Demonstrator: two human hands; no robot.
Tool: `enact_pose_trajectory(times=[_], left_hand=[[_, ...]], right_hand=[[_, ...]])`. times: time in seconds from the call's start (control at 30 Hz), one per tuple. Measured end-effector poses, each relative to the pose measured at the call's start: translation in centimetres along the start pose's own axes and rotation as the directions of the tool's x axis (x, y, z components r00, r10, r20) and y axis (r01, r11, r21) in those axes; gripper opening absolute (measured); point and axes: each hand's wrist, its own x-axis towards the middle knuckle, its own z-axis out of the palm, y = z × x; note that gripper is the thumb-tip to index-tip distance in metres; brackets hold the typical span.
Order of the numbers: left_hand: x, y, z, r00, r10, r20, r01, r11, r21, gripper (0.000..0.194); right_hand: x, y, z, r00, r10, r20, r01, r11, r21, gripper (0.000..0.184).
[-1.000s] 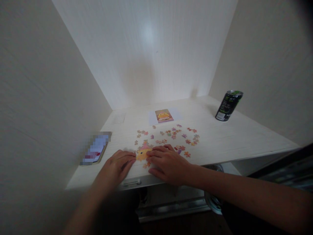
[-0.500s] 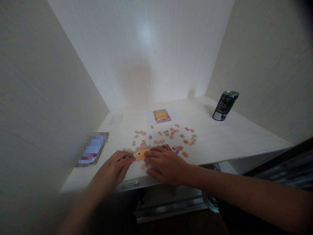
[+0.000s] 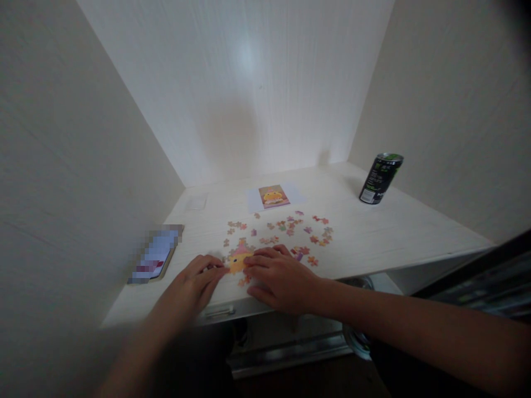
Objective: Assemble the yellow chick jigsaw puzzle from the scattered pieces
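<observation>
A small joined patch of jigsaw, yellow with a pink top (image 3: 239, 258), lies near the front edge of the pale desk (image 3: 373, 237). My left hand (image 3: 194, 283) rests flat on the desk with its fingertips touching the patch's left side. My right hand (image 3: 279, 275) lies palm down, fingers stretched against the patch's right side. Neither hand lifts a piece. Several loose pink and orange puzzle pieces (image 3: 290, 229) are scattered just behind the hands. A small reference picture (image 3: 274, 196) of the yellow figure lies on white paper further back.
A phone (image 3: 155, 257) lies at the desk's left edge by the side wall. A dark drink can (image 3: 380, 178) stands at the back right. White walls close the desk in on three sides. A drawer handle (image 3: 219, 312) shows under the front edge.
Both hands stay on either side of the joined patch with only slight finger shifts. The view has drifted a little, so everything sits slightly further left.
</observation>
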Motion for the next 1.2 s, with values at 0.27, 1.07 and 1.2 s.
enact_pose_trajectory(times=[0.27, 1.07, 1.2], left_hand=[[0.0, 0.1, -0.2, 0.999, 0.043, -0.009, -0.043, 0.998, 0.038, 0.024], [-0.5, 0.1, 0.2, 0.966, -0.246, -0.075, 0.224, 0.948, -0.228, 0.026], [-0.7, -0.1, 0.3, 0.96, -0.261, -0.104, 0.236, 0.949, -0.21, 0.027]], right_hand=[[-0.1, 0.0, -0.1, 1.0, 0.011, 0.012, -0.011, 1.0, 0.002, 0.029], [0.3, 0.2, -0.7, 0.997, 0.049, -0.051, -0.045, 0.996, 0.078, 0.029], [0.5, 2.4, -3.5, 0.958, 0.22, -0.184, -0.202, 0.973, 0.111, 0.026]])
